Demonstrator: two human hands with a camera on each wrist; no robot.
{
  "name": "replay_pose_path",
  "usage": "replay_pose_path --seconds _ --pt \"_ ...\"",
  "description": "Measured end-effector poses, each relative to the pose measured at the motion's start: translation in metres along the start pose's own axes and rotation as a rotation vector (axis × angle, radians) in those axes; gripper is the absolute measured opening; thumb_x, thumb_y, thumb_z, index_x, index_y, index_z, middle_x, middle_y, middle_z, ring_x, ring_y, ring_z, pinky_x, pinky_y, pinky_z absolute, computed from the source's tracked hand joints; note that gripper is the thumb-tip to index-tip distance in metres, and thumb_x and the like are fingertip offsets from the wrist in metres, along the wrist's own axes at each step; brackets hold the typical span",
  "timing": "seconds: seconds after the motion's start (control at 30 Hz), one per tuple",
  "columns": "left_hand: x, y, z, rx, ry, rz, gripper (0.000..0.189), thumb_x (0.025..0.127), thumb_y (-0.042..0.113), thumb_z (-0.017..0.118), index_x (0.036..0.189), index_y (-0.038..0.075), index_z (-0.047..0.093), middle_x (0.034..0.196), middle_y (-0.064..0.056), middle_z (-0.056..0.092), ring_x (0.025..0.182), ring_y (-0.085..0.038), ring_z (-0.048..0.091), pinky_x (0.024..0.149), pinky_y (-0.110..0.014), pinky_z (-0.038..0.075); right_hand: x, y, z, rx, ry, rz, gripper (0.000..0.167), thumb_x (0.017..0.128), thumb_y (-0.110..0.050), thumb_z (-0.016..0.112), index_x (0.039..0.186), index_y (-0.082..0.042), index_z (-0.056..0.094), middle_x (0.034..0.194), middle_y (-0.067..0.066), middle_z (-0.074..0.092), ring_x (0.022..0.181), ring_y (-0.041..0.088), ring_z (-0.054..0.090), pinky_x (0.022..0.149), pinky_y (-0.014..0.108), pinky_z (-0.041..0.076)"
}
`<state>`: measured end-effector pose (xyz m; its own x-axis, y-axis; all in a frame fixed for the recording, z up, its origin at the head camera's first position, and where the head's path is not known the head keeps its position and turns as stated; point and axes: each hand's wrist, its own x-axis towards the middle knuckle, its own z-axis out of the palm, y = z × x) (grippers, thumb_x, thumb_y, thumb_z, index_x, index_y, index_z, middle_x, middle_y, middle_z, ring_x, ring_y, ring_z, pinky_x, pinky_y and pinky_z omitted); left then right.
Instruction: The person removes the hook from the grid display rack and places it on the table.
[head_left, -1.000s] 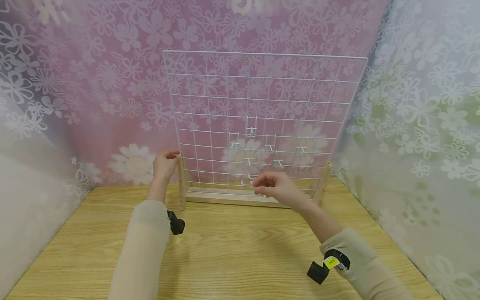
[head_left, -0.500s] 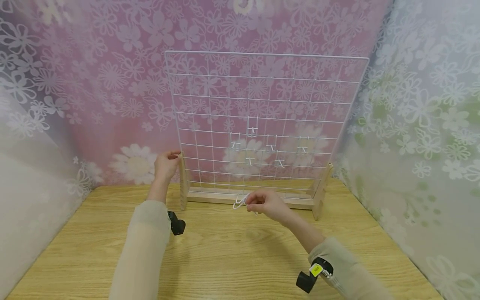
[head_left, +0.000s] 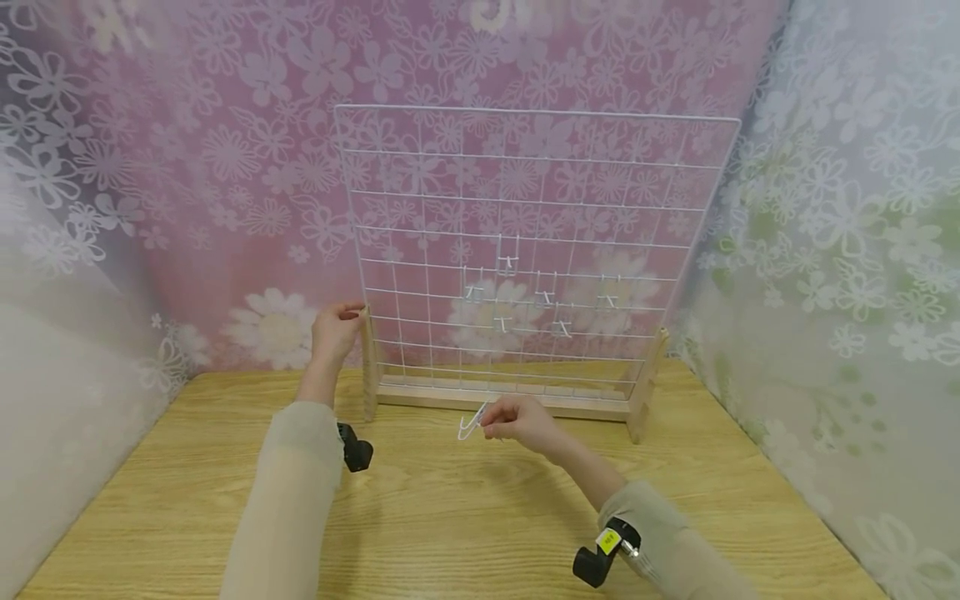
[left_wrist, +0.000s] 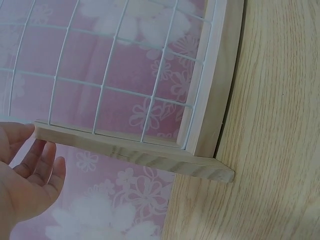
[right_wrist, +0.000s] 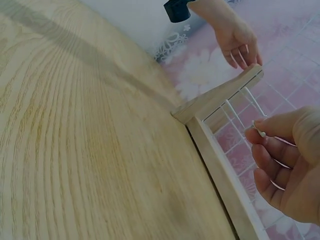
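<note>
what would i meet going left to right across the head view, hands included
Left hand → left wooden upright → white wire hook → right hand → right wooden upright

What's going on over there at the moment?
A person's right hand pinches a small white wire hook in front of an upright white wire grid panel. Their left hand holds the top of the panel's pale wooden left post. Six similar hooks hang on the panel.
</note>
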<state>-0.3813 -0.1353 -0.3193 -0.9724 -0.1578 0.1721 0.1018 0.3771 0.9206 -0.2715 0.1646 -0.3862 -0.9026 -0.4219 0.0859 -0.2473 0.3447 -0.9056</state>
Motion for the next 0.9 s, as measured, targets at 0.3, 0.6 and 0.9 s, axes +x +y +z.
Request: replay_pose_path --seconds 0.3,0.6,0.9 --pt "-0.002 -0.001 0.002 -0.010 0.000 0.010 0.035 0.092 0.017 0.055 0.125 0.005 0.058 0.119 -0.021 0.056 0.111 -0.034 0.050 0.089 -0.045 0.041 0.003 0.018 0.012 -0.004 -0.062 -0.006 0.015 0.086 -0.002 0.062 0.095 0.010 0.063 0.086 0.016 0.065 0.079 0.014 0.060 0.075 0.034 0.049" --pt "-0.006 0.000 0.000 -0.017 -0.003 0.008 0.037 0.092 0.017 0.056 0.127 0.005 0.056 0.120 -0.021 0.054 0.111 -0.035 0.049 0.091 -0.046 0.040 0.007 0.033 0.025 -0.069 -0.078 -0.006 0.011 0.085 -0.002 0.063 0.092 0.004 0.067 0.087 0.018 0.067 0.079 0.014 0.062 0.071 0.025 0.048" --pt "-0.006 -0.001 0.000 -0.008 -0.003 0.027 0.037 0.091 0.018 0.056 0.126 0.003 0.056 0.120 -0.021 0.055 0.111 -0.035 0.049 0.090 -0.046 0.040 0.009 0.043 0.038 -0.073 -0.095 -0.017 0.009 0.082 -0.003 0.066 0.089 0.002 0.069 0.082 0.013 0.067 0.067 0.008 0.053 0.058 0.020 0.040"
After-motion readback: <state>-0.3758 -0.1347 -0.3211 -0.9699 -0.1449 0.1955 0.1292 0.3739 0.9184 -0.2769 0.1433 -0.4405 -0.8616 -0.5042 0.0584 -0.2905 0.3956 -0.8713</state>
